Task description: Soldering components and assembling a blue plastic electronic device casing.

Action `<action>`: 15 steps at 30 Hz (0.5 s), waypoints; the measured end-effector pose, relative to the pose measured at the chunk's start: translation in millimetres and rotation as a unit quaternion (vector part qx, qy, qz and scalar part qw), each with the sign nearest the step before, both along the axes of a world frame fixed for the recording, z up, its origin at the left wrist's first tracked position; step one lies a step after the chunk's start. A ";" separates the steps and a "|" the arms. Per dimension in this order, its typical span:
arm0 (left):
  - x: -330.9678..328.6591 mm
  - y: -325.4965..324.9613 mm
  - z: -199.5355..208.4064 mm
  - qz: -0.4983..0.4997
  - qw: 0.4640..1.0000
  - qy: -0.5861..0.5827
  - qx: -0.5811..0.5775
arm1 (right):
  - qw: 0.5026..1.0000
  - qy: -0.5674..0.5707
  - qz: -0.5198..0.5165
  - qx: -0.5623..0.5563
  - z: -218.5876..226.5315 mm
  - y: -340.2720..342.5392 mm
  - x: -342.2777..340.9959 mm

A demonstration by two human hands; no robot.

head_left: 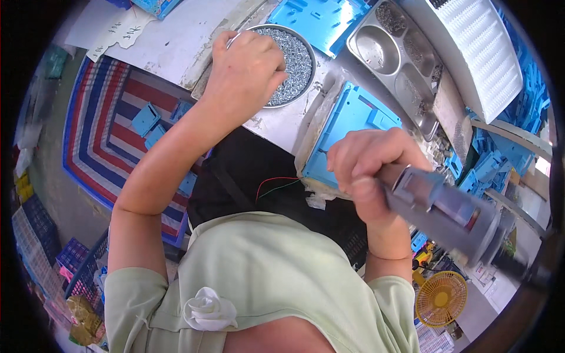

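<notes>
My left hand (244, 73) is over the left part of a round metal bowl (313, 69) full of small silver screws (293, 62). Its fingers are curled, and whatever lies between the fingertips is hidden. My right hand (376, 165) is wrapped round the end of a grey electric screwdriver (447, 209), slightly blurred, with its dark cord end toward the lower right. Between my hands, partly behind the right one, a light blue plastic housing (356, 120) lies on a worn, pale-edged block at the bench's front.
Beyond the bowl lies another blue plastic panel (321, 20). A metal compartment tray (376, 50) holds small dark parts; a white ribbed tray (482, 53) stands to its right. At left, a striped-lined bin (88, 135) contains blue pieces. A yellow fan (441, 299) is at lower right.
</notes>
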State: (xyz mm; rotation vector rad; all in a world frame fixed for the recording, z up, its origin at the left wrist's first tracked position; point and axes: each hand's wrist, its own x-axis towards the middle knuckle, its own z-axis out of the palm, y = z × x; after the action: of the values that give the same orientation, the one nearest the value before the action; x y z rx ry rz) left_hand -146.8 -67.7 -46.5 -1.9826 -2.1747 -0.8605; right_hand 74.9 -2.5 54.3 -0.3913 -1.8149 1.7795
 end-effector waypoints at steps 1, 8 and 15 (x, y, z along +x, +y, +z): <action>-1.5 0.6 -1.8 0.007 1.000 0.009 0.007 | 1.000 -0.022 -0.004 0.020 2.3 -4.6 -2.1; -16.9 8.6 -7.6 0.021 0.997 0.074 0.029 | 0.997 0.045 -0.001 -0.061 7.0 9.2 -3.1; 62.6 -35.5 28.5 -0.171 0.974 -0.146 0.041 | 0.985 0.160 0.063 -0.007 28.6 21.2 14.3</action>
State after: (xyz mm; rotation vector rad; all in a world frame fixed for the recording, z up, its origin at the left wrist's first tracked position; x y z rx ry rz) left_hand -84.2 -103.2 -18.0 -2.3570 -1.9124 -1.3428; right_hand 89.1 18.6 82.9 0.0086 -1.6285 1.8196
